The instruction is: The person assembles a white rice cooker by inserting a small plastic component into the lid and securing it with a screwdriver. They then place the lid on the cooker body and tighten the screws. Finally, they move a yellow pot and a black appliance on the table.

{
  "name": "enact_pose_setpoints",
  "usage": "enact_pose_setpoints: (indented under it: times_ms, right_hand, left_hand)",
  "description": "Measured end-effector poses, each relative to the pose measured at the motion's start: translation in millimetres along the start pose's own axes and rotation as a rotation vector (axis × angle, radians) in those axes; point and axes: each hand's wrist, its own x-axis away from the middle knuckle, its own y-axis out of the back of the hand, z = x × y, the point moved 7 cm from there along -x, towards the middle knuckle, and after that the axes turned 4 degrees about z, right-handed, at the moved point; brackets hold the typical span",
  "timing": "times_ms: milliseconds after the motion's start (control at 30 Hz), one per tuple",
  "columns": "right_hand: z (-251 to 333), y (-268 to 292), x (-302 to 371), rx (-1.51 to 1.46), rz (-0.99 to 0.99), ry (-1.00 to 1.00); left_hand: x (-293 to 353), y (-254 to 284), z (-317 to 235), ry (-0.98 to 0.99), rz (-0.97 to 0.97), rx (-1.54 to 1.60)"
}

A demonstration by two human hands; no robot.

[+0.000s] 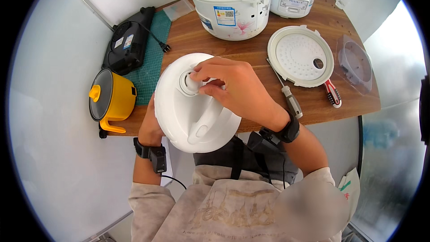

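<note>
Lid of white plastic is raised before us at the near edge of the table, handle side facing up. We pinch its round vent cap between the thumb and fingers of our right hand, nearly closed; our left hand goes behind the lid's left edge, and how far it opens we cannot tell. We judge the step in hand to be working the cap at its socket, fitting or freeing unclear; the next move calls for a steady lid and an even grip. Beyond stands a cooker body; rightward lies a screwdriver.
</note>
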Motion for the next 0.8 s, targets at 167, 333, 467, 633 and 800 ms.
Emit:
enact_pose_setpoints:
  times_ms: [167,333,467,633,800]
  right_hand:
    - [0.3,-0.6,-0.8,0.061,0.015,-0.004]
    - [12.9,-3.4,6.3,0.142,-0.035,-0.014]
    - [-1.4,-2.7,2.2,-0.012,-0.056,-0.046]
    - [-17.3,6.2,-3.7,-0.044,-0.039,-0.013]
    - [-21.4,3.5,-7.8,-0.072,0.020,-0.078]
  left_hand:
    - [-3.7,17.9,10.8,0.093,-0.073,0.047]
    - [-13.0,31.5,29.4,0.085,-0.036,0.101]
    - [-6.9,24.6,24.6,0.041,-0.120,0.037]
    - [-4.7,0.7,2.9,0.047,-0.073,-0.153]
    - [-6.9,12.0,12.5,0.100,-0.158,-0.096]
